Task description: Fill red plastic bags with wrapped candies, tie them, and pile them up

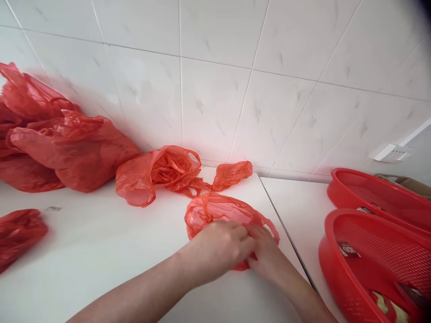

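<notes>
- We have the bag (pixel 234 208) on the table (pixel 111 251), just below the middle of our view; taking it as the clock's centre, we place the rest around it.
- Our left hand (pixel 218 242) lies at about 6 o'clock, fingers curled, its grip pinching a gathered part of the film.
- Our right hand (pixel 267 251) sits at about 4 o'clock, fingers bent against the film; its tips are partly hidden, so we cannot tell whether that grip is pressed together.
- We judge the step in hand to be two-handed work on the gathered film, with both hands close together.
- To our mind, the next move calls for a firm left grip, a light right one and no sharp tug, since such thin film could tear.
- Small bag (pixel 232 175) at 12 o'clock, open bag (pixel 134 184) near 10, big bags (pixel 90 152) beyond it, side bag (pixel 22 235) at 9.
- Near basket (pixel 330 269) stands near 4 o'clock, far basket (pixel 373 193) near 3.
</notes>
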A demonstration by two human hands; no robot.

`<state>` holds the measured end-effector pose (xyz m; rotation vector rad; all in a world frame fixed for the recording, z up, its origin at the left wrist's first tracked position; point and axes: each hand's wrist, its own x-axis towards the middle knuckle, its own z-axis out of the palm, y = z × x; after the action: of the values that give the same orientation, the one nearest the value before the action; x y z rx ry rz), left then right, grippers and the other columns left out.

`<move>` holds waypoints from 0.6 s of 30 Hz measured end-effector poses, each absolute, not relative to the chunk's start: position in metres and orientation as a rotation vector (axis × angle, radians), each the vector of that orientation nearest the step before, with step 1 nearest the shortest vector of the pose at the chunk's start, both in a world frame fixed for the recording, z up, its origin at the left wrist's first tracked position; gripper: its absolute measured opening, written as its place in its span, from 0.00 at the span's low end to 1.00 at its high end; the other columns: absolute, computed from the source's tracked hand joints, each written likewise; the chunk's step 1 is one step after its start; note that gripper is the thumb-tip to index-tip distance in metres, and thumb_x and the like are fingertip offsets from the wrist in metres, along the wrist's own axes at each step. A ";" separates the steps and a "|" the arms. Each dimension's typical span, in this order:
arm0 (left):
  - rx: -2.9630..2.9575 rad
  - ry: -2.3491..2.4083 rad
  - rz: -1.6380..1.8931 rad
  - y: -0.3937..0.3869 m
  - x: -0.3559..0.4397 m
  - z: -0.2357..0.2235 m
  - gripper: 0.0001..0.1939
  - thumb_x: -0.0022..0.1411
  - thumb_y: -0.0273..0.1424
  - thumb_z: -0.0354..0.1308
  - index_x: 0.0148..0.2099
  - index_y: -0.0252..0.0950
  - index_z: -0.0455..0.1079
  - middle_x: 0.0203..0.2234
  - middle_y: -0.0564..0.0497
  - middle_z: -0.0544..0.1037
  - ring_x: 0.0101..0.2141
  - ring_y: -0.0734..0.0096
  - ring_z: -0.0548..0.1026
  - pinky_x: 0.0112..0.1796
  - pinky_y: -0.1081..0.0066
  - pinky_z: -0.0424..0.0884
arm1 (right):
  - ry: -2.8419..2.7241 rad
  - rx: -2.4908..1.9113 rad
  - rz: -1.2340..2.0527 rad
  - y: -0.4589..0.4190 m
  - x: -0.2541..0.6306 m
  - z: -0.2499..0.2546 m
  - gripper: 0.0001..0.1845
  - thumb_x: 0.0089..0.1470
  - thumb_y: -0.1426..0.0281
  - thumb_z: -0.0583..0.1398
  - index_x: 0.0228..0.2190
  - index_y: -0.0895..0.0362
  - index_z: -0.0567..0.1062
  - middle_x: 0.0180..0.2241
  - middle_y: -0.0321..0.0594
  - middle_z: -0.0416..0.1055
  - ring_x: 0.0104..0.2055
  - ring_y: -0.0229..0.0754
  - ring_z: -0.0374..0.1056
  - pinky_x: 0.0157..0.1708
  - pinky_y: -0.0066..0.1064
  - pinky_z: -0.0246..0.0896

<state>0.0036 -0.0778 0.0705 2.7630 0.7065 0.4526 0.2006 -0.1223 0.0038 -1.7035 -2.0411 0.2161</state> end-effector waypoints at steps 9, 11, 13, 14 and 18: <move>2.580 1.090 0.179 -0.020 -0.024 0.041 0.31 0.40 0.24 0.62 0.50 0.44 0.68 0.35 0.46 0.75 0.38 0.54 0.73 0.35 0.65 0.68 | -1.581 -1.676 0.898 -0.124 0.240 0.009 0.31 0.42 0.69 0.63 0.51 0.46 0.71 0.56 0.40 0.65 0.58 0.51 0.59 0.55 0.44 0.56; 2.669 1.061 0.235 -0.027 -0.024 0.045 0.26 0.46 0.24 0.60 0.50 0.43 0.67 0.38 0.46 0.74 0.39 0.56 0.73 0.36 0.65 0.68 | -1.406 -1.641 0.830 -0.120 0.239 0.006 0.24 0.49 0.65 0.60 0.50 0.49 0.71 0.50 0.41 0.71 0.52 0.49 0.66 0.53 0.43 0.60; 2.791 0.922 0.364 -0.036 -0.020 0.048 0.17 0.53 0.24 0.55 0.47 0.40 0.68 0.40 0.45 0.74 0.40 0.58 0.73 0.40 0.63 0.69 | -1.325 -1.628 0.682 -0.118 0.234 0.001 0.19 0.53 0.64 0.56 0.46 0.51 0.73 0.44 0.41 0.74 0.47 0.47 0.70 0.49 0.41 0.63; 2.861 0.816 0.431 -0.040 -0.018 0.048 0.14 0.57 0.23 0.52 0.46 0.40 0.68 0.41 0.45 0.74 0.42 0.59 0.73 0.42 0.62 0.69 | -1.332 -1.636 0.580 -0.117 0.232 -0.001 0.17 0.54 0.64 0.55 0.45 0.51 0.73 0.42 0.41 0.75 0.45 0.46 0.70 0.48 0.41 0.64; 3.139 0.557 0.827 -0.046 -0.023 0.040 0.17 0.62 0.21 0.48 0.50 0.41 0.66 0.51 0.43 0.70 0.54 0.55 0.66 0.54 0.51 0.60 | -1.573 -1.703 0.144 -0.113 0.226 -0.014 0.18 0.51 0.69 0.57 0.45 0.52 0.75 0.47 0.45 0.71 0.50 0.50 0.66 0.51 0.45 0.61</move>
<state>-0.0230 -0.0457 0.0401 3.1386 0.5572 0.8271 0.2260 -0.1126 -0.0138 -1.7030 -1.5728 0.1439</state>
